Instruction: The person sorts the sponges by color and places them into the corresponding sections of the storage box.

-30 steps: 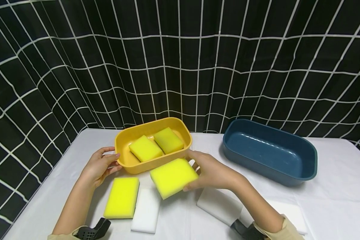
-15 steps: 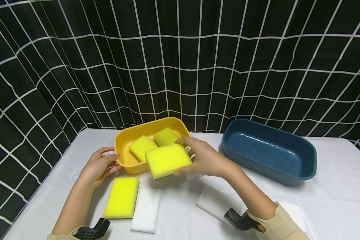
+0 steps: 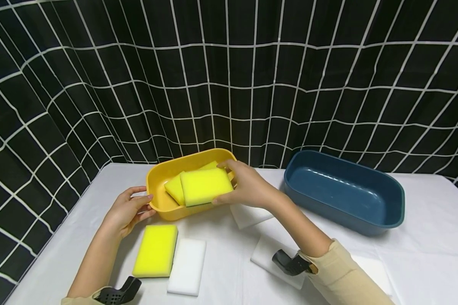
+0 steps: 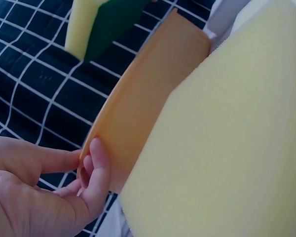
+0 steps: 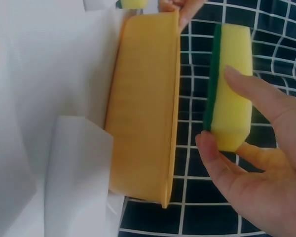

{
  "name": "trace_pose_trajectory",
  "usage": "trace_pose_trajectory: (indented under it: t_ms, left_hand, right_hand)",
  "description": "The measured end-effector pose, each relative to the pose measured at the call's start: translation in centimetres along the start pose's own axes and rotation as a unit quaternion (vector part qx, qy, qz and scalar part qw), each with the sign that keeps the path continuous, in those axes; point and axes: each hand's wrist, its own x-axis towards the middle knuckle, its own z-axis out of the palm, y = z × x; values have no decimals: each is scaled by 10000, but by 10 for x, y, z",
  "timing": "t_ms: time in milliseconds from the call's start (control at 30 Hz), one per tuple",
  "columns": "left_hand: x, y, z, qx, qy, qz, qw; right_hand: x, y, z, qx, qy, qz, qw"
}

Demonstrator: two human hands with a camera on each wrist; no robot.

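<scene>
My right hand (image 3: 244,184) pinches a yellow sponge (image 3: 206,186) by its right end, thumb on one side and fingers on the other. In the right wrist view the sponge (image 5: 232,89) shows a green scouring side and hangs above the rim of the yellow bin (image 5: 143,103). Two more yellow sponges lie inside the bin (image 3: 158,203), partly covered by the held one in the head view. My left hand (image 3: 127,209) grips the bin's left end; in the left wrist view its thumb and fingers (image 4: 99,168) pinch the rim from both sides.
A yellow sponge (image 3: 155,250) and a white sponge block (image 3: 187,267) lie side by side in front of the bin. Further white blocks (image 3: 276,260) lie under and beside my right forearm. At the right stands a dark blue bin (image 3: 343,195). A black gridded curtain (image 3: 229,84) hangs behind.
My right hand has carried the sponge up, forward and left, from in front of the yellow bin to over it. The left hand stays in place on the bin's end.
</scene>
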Motion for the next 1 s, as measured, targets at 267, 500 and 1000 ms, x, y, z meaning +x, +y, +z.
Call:
trace_pose_trajectory:
  t_ms: [267,500,1000]
  left_hand:
    - [2,-2,-1,-66,-36,54,10000]
    - [1,-1,-2,-9,-16,-47,10000]
    - [0,0,-4,-98,-71,-122,9999]
  right_hand:
    - [18,-4,9,-5,49,256,9997]
    - [31,-6,21,-36,49,291,9996]
    - [48,-13,34,-79,-113,674,9976]
